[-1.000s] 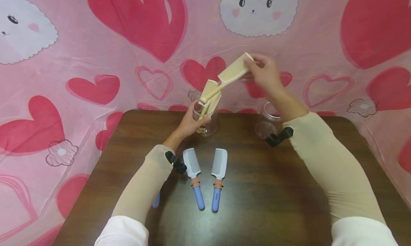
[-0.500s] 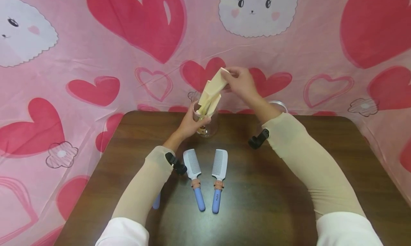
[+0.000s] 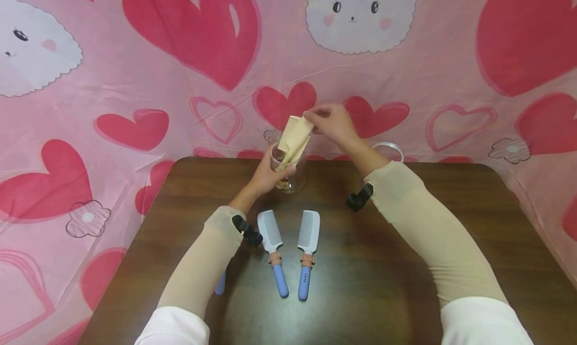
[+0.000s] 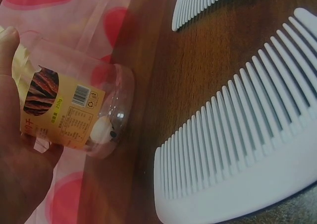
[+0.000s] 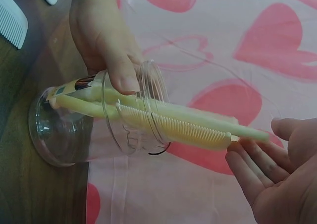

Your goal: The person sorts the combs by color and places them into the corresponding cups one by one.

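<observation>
My left hand (image 3: 265, 177) grips a clear plastic jar (image 3: 296, 184) near its mouth, the thumb across the front. The jar stands at the back of the table with an orange label (image 4: 69, 110) on its side. Pale yellow combs (image 3: 295, 133) lean inside it, handles down and toothed heads sticking out above the rim. My right hand (image 3: 333, 123) is at the top of these combs. In the right wrist view its fingertips (image 5: 237, 152) touch the end of a comb (image 5: 193, 135), fingers loosely extended and the thumb slightly apart from it.
Two combs with pale heads and blue handles, a left one (image 3: 271, 235) and a right one (image 3: 308, 235), lie in front of the jar. Another blue handle (image 3: 220, 284) shows beside the left forearm. Behind the right forearm, a second jar's rim (image 3: 391, 145) shows.
My right hand has moved left and down, bringing a yellow comb from above the jar into it, handle first. The left hand has stayed on the jar.
</observation>
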